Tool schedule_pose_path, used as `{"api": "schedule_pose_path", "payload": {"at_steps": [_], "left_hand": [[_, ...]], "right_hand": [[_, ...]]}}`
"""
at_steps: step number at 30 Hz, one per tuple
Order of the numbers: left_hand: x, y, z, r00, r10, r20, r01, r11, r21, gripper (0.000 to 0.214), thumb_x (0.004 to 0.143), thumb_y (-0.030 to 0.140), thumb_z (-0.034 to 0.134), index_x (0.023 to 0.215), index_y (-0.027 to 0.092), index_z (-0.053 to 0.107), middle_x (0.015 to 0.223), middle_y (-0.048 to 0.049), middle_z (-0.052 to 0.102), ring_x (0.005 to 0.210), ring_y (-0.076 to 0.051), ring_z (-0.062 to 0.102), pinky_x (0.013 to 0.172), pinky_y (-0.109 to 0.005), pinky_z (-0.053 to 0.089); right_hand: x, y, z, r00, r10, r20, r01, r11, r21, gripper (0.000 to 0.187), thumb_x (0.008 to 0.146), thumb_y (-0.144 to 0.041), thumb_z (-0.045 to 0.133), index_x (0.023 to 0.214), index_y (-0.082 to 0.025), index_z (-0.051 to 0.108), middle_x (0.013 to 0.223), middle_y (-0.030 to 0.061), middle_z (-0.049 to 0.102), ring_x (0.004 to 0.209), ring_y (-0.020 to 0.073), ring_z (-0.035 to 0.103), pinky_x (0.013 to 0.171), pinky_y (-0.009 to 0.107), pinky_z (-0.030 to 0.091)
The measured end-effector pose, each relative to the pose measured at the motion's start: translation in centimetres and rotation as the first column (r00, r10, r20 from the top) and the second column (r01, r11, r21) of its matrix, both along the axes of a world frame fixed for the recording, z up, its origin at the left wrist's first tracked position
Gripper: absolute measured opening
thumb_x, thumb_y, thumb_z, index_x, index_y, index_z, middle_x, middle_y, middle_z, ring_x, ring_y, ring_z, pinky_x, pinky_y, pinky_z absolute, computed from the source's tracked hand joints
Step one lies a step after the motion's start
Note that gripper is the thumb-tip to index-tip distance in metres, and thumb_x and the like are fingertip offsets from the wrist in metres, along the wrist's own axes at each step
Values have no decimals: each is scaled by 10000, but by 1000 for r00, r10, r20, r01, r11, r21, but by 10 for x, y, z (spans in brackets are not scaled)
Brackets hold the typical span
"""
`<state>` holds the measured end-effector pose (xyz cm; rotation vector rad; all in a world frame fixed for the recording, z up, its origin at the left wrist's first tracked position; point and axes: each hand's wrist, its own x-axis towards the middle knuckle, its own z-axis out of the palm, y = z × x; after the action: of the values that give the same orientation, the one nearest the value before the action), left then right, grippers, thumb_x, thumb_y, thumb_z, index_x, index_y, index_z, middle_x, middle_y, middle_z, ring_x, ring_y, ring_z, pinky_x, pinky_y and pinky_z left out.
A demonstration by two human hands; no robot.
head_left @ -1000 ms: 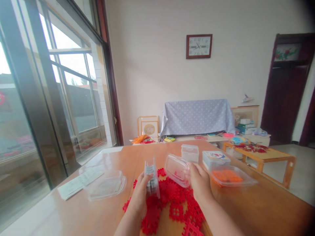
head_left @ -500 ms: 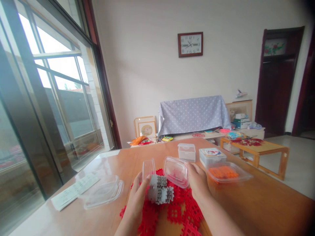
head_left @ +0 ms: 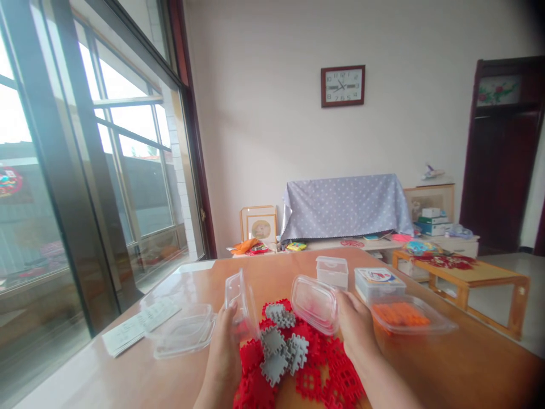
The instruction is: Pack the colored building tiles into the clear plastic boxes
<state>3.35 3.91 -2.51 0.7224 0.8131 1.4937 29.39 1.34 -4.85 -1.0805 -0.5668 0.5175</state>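
My left hand [head_left: 225,341] grips a clear plastic container [head_left: 239,298], tipped up on its side. In my right hand [head_left: 355,321] is another clear plastic container [head_left: 314,305], held by its right edge and tilted. Between and below the hands lies a heap of red interlocking plastic pieces [head_left: 309,383] with notched edges. Several grey interlocking pieces [head_left: 275,366] rest on the red ones, some joined in a small stack [head_left: 280,315]. The fingertips of both hands are partly hidden by the containers.
Clear lids [head_left: 183,332] and a folded paper sheet [head_left: 136,326] lie on the wooden table at left. To the right stand a small clear box [head_left: 332,272], a labelled box [head_left: 380,284] and a clear container [head_left: 438,325] with orange pieces [head_left: 400,313]. A low table [head_left: 489,275] stands beyond.
My left hand has moved the container left, away from the grey pieces, which now lie spread on the red heap. The view has shifted slightly left.
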Motion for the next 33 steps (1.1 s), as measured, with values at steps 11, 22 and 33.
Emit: {"api": "schedule_pose_path", "payload": {"at_steps": [11, 22, 33], "left_hand": [[-8, 3, 5, 956, -34, 292, 72, 990, -122, 437, 893, 462, 590, 1259, 223, 588, 1272, -120, 637, 1027, -283, 695, 766, -398, 596], [-2, 5, -7, 856, -197, 477, 282, 953, -113, 598, 921, 566, 498, 1367, 167, 486, 1298, -212, 627, 966, -299, 706, 737, -427, 579], [8, 9, -19, 866, -226, 446, 319, 936, -146, 498, 871, 526, 587, 1210, 161, 592, 1166, -148, 678, 883, -261, 704, 779, -404, 558]], "right_hand": [[-3, -5, 3, 997, 51, -58, -48, 997, 56, 395, 730, -439, 778, 969, -126, 755, 907, 67, 776, 865, 219, 699, 746, 280, 566], [-14, -3, -2, 843, 384, -376, -318, 921, 227, 303, 736, -280, 820, 986, -159, 698, 969, 61, 752, 966, 201, 727, 846, 305, 641], [-23, -6, 1, 771, 512, -379, -433, 858, 277, 189, 815, -255, 767, 968, -214, 664, 971, 39, 750, 977, 206, 739, 880, 351, 661]]}}
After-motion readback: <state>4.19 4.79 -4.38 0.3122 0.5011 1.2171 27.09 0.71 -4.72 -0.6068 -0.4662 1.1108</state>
